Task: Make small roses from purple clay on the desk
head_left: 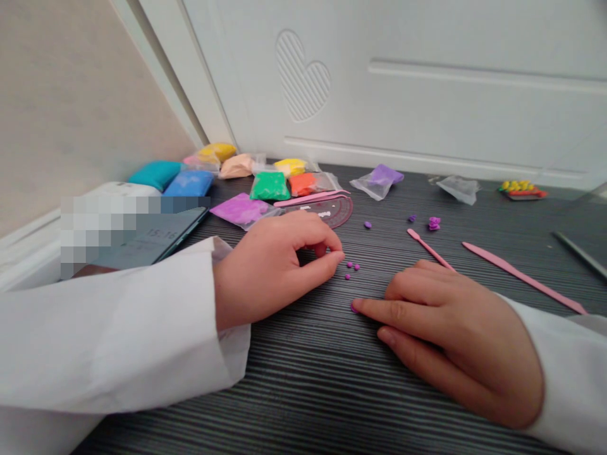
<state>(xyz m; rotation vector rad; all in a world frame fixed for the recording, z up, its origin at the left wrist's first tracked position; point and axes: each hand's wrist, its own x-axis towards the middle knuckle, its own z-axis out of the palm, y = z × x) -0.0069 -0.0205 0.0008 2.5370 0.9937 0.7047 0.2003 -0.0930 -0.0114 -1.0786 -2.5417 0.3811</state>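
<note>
My right hand (446, 335) lies low over the dark table, its index finger stretched out. That fingertip presses on a small purple piece of clay (353, 308), mostly covered by it. The thumb is apart from the finger. My left hand (284, 265) rests on the table with thumb and index tip pinched together; anything between them is too small to make out. Just right of the pinch lie three tiny purple clay balls (349, 265). Farther back are a violet clay ball (368, 225), a small violet clay lump (412, 218) and a magenta clay rosette (434, 223).
Pink modelling tools (521, 276) lie beyond my right hand. Bagged clays, including a green packet (270, 186) and a purple packet (241, 209), stand at the back left near a phone (161, 237). A yellow-topped clay piece (521, 189) sits by the white panel (427, 114).
</note>
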